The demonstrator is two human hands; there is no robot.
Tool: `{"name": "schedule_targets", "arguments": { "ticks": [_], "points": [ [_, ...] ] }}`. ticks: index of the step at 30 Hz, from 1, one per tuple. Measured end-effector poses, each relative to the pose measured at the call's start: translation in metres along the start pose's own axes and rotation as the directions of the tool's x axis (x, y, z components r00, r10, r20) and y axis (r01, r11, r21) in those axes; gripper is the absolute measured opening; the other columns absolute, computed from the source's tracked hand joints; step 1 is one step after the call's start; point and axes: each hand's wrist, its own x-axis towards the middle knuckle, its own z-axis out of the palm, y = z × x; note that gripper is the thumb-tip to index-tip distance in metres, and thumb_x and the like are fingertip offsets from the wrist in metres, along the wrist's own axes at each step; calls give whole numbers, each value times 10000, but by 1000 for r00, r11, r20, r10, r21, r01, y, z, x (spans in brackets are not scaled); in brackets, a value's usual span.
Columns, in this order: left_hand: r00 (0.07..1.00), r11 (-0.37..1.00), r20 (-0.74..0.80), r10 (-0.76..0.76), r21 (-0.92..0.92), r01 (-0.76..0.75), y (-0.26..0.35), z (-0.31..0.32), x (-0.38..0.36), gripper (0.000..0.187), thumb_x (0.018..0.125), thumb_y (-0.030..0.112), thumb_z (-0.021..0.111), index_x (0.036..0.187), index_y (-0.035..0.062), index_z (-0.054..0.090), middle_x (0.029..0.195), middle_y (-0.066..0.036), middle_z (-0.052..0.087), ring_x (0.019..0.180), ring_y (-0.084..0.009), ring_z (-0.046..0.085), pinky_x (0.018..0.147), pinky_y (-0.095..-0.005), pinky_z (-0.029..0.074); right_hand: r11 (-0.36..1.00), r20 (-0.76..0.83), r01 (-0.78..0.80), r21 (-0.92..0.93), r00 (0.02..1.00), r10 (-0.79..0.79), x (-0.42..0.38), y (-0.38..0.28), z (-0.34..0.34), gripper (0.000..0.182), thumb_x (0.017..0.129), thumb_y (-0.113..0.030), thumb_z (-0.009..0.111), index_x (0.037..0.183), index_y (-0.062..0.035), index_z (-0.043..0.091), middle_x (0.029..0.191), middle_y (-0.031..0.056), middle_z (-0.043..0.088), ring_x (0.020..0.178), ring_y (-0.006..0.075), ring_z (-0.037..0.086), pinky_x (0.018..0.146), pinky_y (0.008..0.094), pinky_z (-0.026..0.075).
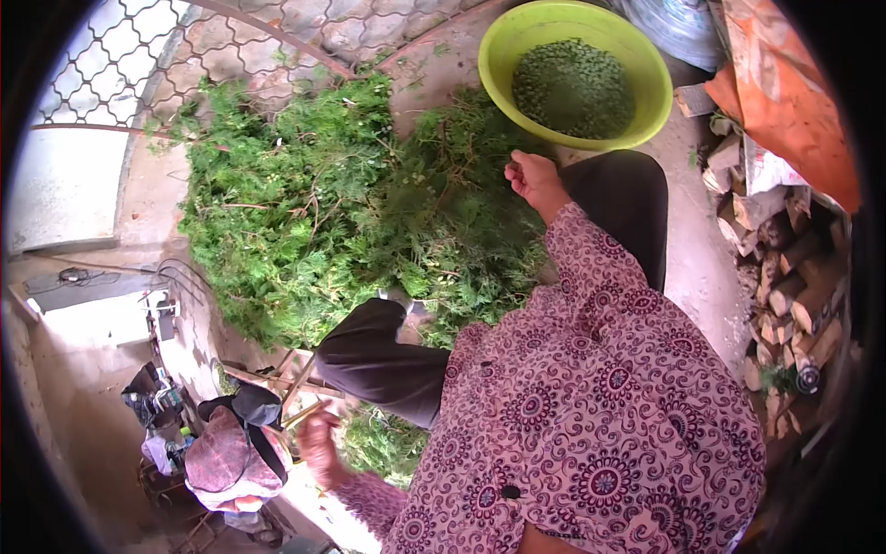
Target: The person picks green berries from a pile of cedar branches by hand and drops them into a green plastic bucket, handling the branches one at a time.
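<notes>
My right hand [535, 182] is closed, its fingers curled together over the near edge of the leafy branches; whatever is in it is hidden. Just beyond it stands a lime-green basin [653, 69] holding many small green cones or berries [572, 88]. A broad pile of cut evergreen branches [286, 203] spreads over the floor in front of my knees. My left hand [319, 450] is raised at the lower left, beside my knee, its fingers blurred. A thin yellowish stick [303, 415] overlaps its fingertips in this view.
Split firewood [794, 295] is stacked along the right, below an orange sheet [766, 102]. A wavy metal grille [231, 55] stands behind the branches. At the lower left sit a cloth-covered bundle with a black cap [235, 443] and assorted bottles. More greenery [383, 439] lies by my left sleeve.
</notes>
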Motion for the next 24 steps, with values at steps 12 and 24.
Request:
{"name": "schedule_targets", "arguments": {
  "ticks": [12,24],
  "points": [
    [360,254,144,922,-926,-279,198,47,27,257,731,261,641,827,23,621,783,-111,612,605,-180,555,485,-273,409,694,-89,-6,-720,993,-83,-5,28,-33,345,839,-280,541,634,-6,573,616,96,571,489,174,478,470,369,402],
    [438,184,-45,898,-866,-464,181,34,42,271,743,272,627,879,38,608,792,-100,614,624,-178,562,536,-281,422,399,37,48,-916,999,-36,-10,53,-45,299,814,-259,553,772,35,595,625,106,587,521,171,521,501,326,433]
  ]
}}
